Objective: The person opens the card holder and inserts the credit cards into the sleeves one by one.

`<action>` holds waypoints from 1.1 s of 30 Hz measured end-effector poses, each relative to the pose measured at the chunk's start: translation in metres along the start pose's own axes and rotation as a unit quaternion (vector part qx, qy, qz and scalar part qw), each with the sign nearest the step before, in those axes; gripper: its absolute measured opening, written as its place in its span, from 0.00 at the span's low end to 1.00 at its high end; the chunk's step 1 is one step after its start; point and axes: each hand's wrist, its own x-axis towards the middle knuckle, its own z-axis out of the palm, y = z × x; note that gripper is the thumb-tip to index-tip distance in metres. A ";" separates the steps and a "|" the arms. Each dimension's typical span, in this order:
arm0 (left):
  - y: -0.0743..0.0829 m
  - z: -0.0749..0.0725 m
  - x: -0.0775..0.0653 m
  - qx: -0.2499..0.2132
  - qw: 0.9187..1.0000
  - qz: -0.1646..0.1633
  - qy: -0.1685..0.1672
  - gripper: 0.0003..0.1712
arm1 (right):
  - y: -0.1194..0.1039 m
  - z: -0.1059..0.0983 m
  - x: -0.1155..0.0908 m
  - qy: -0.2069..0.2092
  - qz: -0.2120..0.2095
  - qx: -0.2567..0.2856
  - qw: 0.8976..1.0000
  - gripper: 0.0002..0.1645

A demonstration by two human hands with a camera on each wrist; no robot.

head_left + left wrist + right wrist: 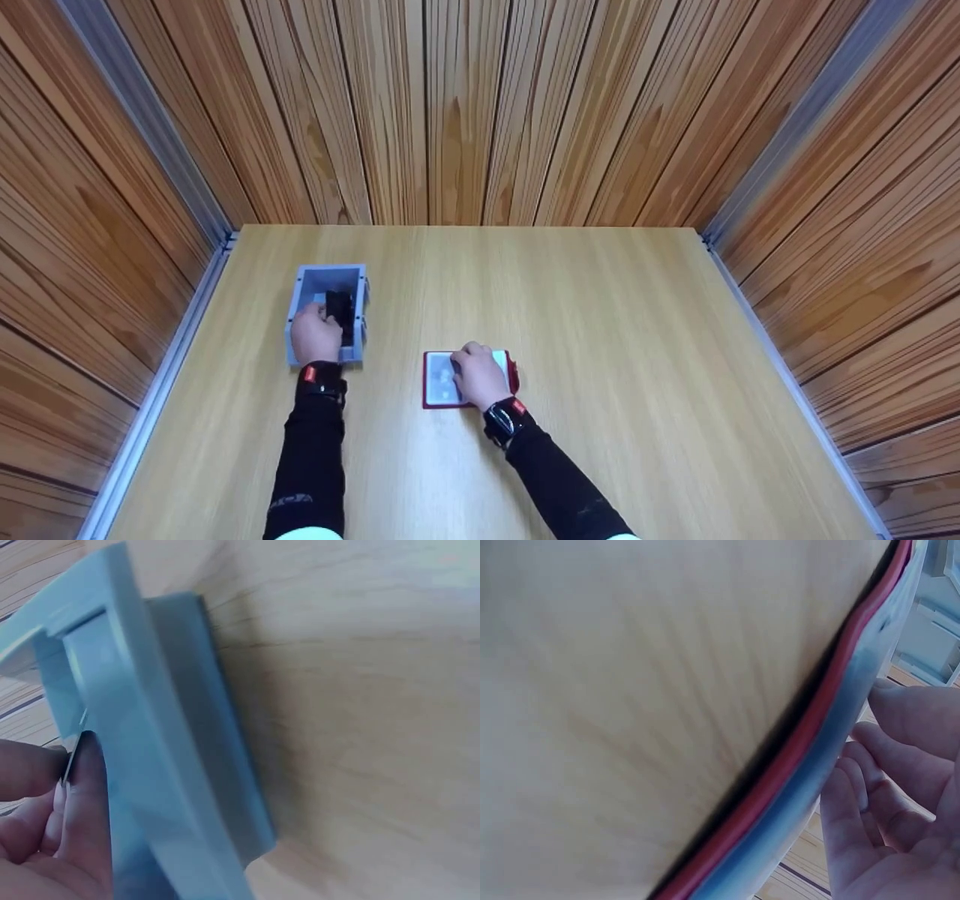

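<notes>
My left hand (316, 334) reaches into a grey-blue plastic bin (291, 346). Thumb and forefinger pinch a thin flat piece (73, 756), seen edge-on in the left wrist view; its kind is unclear. A dark item (340, 307) shows beside these fingers inside the bin. To the right, my right hand (482, 377) rests on a flat white case with a red border (441, 397). In the right wrist view its fingers are loosely bent, with the fingertips (840, 780) at the white surface and nothing visible between them. Small pale marks show on the white surface.
The bin stands on a light wooden table (637, 360), left of the red-bordered case. Wood-plank walls (457, 112) rise at the back and both sides, with metal rails (787, 375) along the table's side edges.
</notes>
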 end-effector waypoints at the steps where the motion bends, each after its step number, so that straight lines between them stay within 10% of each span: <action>1: 0.000 -0.001 0.000 -0.004 1.000 0.003 0.005 0.16 | 0.000 0.000 0.000 -0.001 0.001 0.000 1.000 0.17; 17: 0.024 -0.021 -0.006 -0.073 0.996 0.030 0.049 0.17 | -0.001 -0.001 0.002 -0.029 0.019 -0.006 0.999 0.18; 33: 0.052 0.000 -0.036 -0.169 0.985 0.022 0.011 0.18 | -0.001 -0.003 0.002 -0.031 0.021 -0.003 0.999 0.18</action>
